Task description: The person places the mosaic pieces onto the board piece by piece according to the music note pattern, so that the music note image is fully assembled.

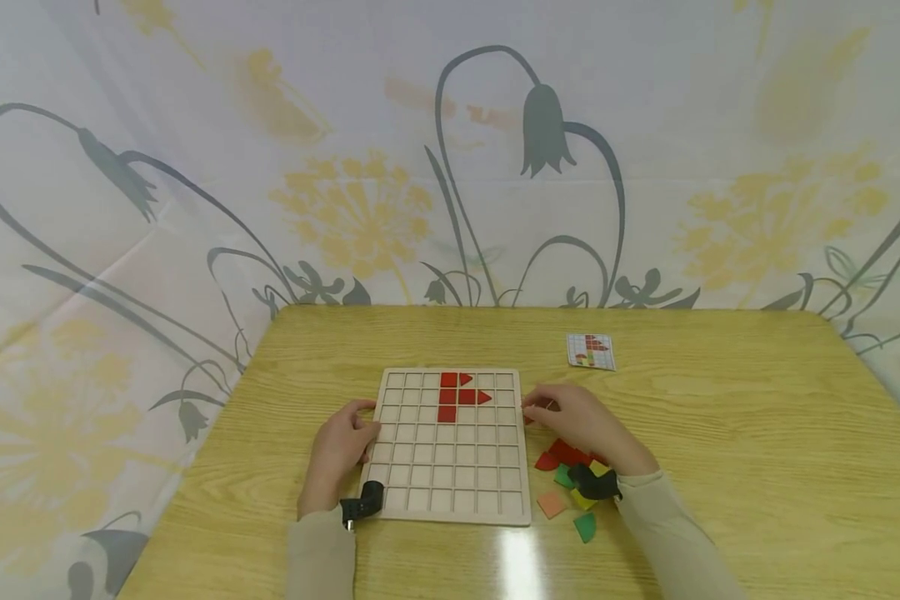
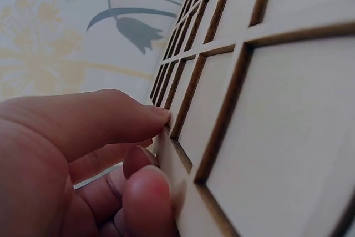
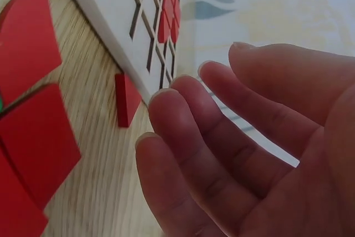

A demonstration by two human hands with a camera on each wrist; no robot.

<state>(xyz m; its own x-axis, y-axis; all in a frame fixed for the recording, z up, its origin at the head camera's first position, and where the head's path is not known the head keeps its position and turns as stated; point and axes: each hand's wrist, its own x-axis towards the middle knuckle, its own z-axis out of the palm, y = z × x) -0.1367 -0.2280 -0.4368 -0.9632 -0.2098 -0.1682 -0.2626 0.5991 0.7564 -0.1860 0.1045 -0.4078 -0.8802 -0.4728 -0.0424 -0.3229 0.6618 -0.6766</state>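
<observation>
A square wooden grid board (image 1: 412, 454) lies on the table with red squares and red triangles (image 1: 483, 398) in its upper cells. My left hand (image 1: 339, 442) holds the board's left edge; in the left wrist view the thumb (image 2: 119, 117) lies on the rim, with curled fingers beside and below it. At the right edge is my right hand (image 1: 581, 421), its fingers (image 3: 175, 117) loosely bent and nothing between them and the thumb. Close to its fingertips a red piece (image 3: 126, 101) lies on the table against the board's side.
Loose red, green, yellow and orange pieces (image 1: 551, 503) lie right of the board, partly under my right wrist. A small pattern card (image 1: 602, 353) with a coloured picture is at the back right. Behind the wooden table (image 1: 757, 433) hangs a flower-printed cloth (image 1: 645, 83).
</observation>
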